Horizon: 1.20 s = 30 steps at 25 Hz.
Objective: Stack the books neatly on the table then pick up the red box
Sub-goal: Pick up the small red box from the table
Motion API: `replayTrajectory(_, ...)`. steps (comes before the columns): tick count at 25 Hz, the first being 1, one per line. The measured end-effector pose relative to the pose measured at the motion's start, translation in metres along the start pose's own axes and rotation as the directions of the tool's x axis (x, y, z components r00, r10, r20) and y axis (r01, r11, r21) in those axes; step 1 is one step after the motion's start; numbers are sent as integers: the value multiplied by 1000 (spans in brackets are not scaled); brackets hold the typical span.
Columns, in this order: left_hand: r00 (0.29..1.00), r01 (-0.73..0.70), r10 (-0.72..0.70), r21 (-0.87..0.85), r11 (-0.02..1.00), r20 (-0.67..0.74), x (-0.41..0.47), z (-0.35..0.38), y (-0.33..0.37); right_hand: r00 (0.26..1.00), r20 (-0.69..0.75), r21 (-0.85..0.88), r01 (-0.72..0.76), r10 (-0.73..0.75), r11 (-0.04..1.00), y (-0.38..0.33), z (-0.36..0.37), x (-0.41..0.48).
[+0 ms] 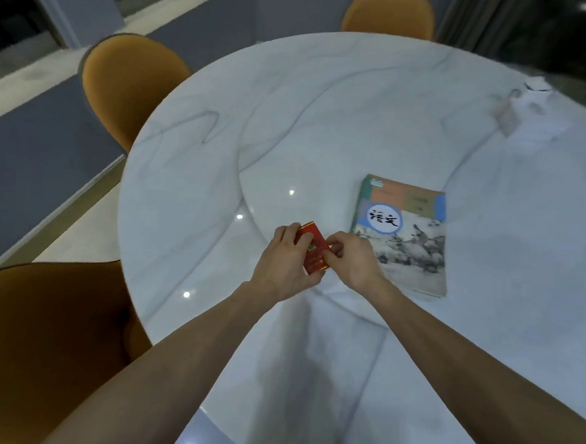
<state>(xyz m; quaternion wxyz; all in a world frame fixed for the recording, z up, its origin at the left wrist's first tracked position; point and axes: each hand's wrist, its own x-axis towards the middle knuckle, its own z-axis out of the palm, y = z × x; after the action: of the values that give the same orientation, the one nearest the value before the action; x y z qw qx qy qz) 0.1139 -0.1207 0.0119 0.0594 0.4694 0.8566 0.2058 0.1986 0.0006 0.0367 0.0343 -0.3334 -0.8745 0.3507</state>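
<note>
The red box (pixel 312 252) sits at frame centre, gripped by both hands above the white round table (pixel 325 121). The left hand (pixel 284 260) wraps the box's left side, thumb across its face. The right hand (pixel 349 258) pinches its right edge with the fingertips. The books (pixel 404 233) lie stacked flat just right of the hands, edges roughly aligned. Orange chairs (pixel 128 84) stand at the left and upper edges of the frame.

Dim bluish light, ceiling-lamp glints on the glossy table (pixel 325 121), blurred, warped edges.
</note>
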Motion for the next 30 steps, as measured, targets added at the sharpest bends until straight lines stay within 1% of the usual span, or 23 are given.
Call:
replayTrajectory(3, 994, -101, 101, -10, 995, 34, 18, 14, 46, 994, -77, 37, -76, 79, 996, 34, -38, -18)
replayTrajectory(7, 970, -220, 222, -28, 975, 99, 35, 37, 109, 972, -165, 82, -158, 170, 984, 84, -82, -47)
replayTrajectory(11, 923, -339, 341, -41, 940, 180, 43, 67, 175, 928, -250, 107, -258, 277, 960, 138, -117, -83)
replayTrajectory(15, 858, -462, 457, -40, 886, 235, 44, 99, 232, 863, -298, 192, -363, 407, 912, 188, -141, -119)
replayTrajectory(18, 815, -510, 505, -63, 858, 285, 42, 124, 273, 809, -331, 254, -420, 486, 871, 221, -154, -144)
replayTrajectory(24, 737, -576, 574, -113, 810, 356, 36, 179, 342, 711, -358, 317, -517, 605, 795, 290, -176, -184)
replayTrajectory(26, 716, -594, 592, -122, 795, 370, 35, 194, 361, 684, -377, 327, -533, 625, 780, 308, -181, -192)
replayTrajectory(30, 669, -620, 626, -164, 767, 400, 38, 231, 404, 604, -433, 351, -570, 669, 743, 356, -193, -207)
